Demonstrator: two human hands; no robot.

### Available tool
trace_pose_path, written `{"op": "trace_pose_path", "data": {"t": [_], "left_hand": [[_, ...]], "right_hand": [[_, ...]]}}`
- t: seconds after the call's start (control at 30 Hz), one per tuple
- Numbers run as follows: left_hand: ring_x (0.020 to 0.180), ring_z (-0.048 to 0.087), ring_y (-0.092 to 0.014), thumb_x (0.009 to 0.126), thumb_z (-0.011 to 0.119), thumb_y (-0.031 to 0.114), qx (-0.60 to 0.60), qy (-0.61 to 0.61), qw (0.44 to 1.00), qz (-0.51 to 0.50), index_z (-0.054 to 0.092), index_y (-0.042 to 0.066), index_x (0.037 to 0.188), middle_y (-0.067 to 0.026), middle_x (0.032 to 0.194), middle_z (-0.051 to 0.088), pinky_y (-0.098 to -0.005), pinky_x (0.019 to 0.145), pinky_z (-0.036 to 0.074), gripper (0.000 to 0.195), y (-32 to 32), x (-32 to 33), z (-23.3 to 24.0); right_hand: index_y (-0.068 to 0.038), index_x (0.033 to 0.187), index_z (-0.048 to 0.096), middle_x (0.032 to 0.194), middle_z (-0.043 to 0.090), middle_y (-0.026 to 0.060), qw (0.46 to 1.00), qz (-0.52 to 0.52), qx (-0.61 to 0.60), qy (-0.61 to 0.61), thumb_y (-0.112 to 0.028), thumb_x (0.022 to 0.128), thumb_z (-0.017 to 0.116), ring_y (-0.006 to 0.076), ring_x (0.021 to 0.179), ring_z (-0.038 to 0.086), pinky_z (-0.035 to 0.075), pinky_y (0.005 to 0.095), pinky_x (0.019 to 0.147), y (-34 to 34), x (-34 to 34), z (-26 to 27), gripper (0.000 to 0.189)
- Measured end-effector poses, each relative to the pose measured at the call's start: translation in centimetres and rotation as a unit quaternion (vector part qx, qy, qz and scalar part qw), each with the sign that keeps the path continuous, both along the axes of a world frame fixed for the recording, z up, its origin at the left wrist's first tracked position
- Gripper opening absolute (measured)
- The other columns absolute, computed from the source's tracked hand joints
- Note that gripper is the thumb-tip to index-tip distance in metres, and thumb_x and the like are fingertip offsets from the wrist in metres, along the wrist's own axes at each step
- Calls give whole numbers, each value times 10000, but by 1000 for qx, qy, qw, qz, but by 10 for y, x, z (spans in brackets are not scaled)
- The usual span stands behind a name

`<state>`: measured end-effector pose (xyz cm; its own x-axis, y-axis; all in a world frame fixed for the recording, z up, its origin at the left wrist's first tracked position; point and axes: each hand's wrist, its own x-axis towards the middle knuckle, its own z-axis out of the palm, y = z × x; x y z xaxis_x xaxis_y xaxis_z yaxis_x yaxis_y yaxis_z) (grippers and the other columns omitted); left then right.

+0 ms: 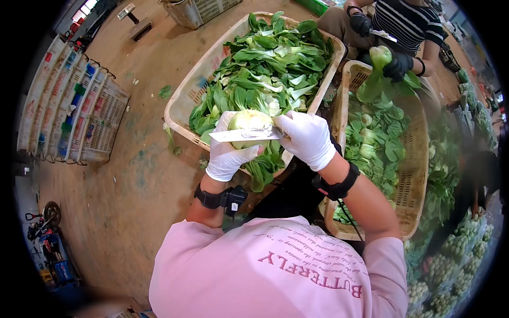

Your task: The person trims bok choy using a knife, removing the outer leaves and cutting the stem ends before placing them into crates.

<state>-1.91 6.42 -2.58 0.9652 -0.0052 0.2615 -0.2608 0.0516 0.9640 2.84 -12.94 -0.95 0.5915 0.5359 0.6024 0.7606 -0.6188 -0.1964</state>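
Observation:
My left hand (227, 153), in a white disposable glove, holds a head of bok choy (249, 120) with its pale root end facing up. Its leaves hang down below the hand. In my right hand (306, 137), gloved the same way, is a knife with a broad flat blade (244, 135). The blade lies across the bok choy's base, and most of the knife's handle is hidden in my fist. Both hands are over the near end of a plastic crate (181, 115) heaped with loose bok choy leaves (270, 67).
A second crate (413, 190) at my right holds bok choy heads (368, 137). Beyond it, a co-worker's black-gloved hands (397, 65) hold a bok choy and a knife. Stacked crates (71, 107) and a platform scale (140, 28) stand left. Bagged vegetables (457, 254) lie right.

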Motion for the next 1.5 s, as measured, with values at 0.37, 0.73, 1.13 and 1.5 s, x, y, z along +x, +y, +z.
{"op": "trace_pose_path", "data": {"t": [0.37, 0.73, 1.13, 1.5], "left_hand": [[1048, 531, -166, 573, 872, 373, -118, 83, 989, -10, 406, 32, 1246, -71, 1156, 538, -289, 906, 437, 887, 0, 5, -7], [1213, 394, -193, 935, 483, 409, -29, 48, 998, -2, 261, 28, 1390, -92, 1297, 429, -338, 1060, 263, 633, 6, 3, -14], [905, 566, -343, 935, 485, 265, 380, -45, 923, -34, 549, 1, 1112, -196, 1058, 572, -369, 800, 441, 324, 18, 28, -7], [1147, 479, -225, 824, 632, 434, -115, 251, 937, -212, 463, -39, 1273, -131, 1237, 535, -320, 1010, 316, 674, 40, 28, -25]], "right_hand": [[-58, 1273, 487, 1074, 605, 52, 789, 118, 365, 481, -158, 785, 700, 125, 949, 561, 459, 283, 814, -19, 14, -19, 542], [-49, 1168, 562, 1030, 584, 85, 867, 40, 325, 376, -167, 792, 690, 181, 838, 585, 472, 282, 781, 1, 57, -55, 414], [-44, 1291, 440, 1167, 547, 32, 614, 214, 412, 638, -82, 754, 734, 110, 1028, 530, 434, 257, 896, 11, 6, -63, 613], [-38, 1389, 321, 1334, 454, 78, 491, 295, 535, 621, -345, 626, 784, 204, 1211, 454, 335, 333, 1035, -2, 4, -51, 944]]}}
